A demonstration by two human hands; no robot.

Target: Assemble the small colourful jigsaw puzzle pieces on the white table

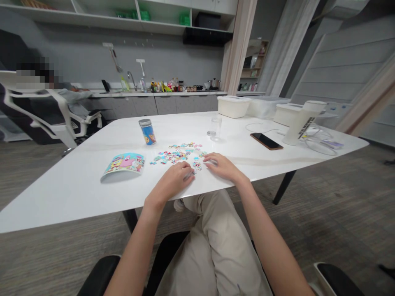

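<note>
Resting on the white tabletop (77, 181), the left hand (177, 177) curls loosely (grip unclear) and the right hand (220, 166) lies flat, puzzle pieces (177, 155) scattered just beyond both.

Both forearms bare, uncovered all the way to the frame edge, so no sleeve in view. L hand (177, 176) & R hand (222, 166) bare too (detail too small to tell more). Trousers (216, 246) light beige, plain fabric, loose cut w/ soft folds and a long crease down the thigh. Past the knee, a bit of whitish shoe (178, 204), mostly hidden.
</note>
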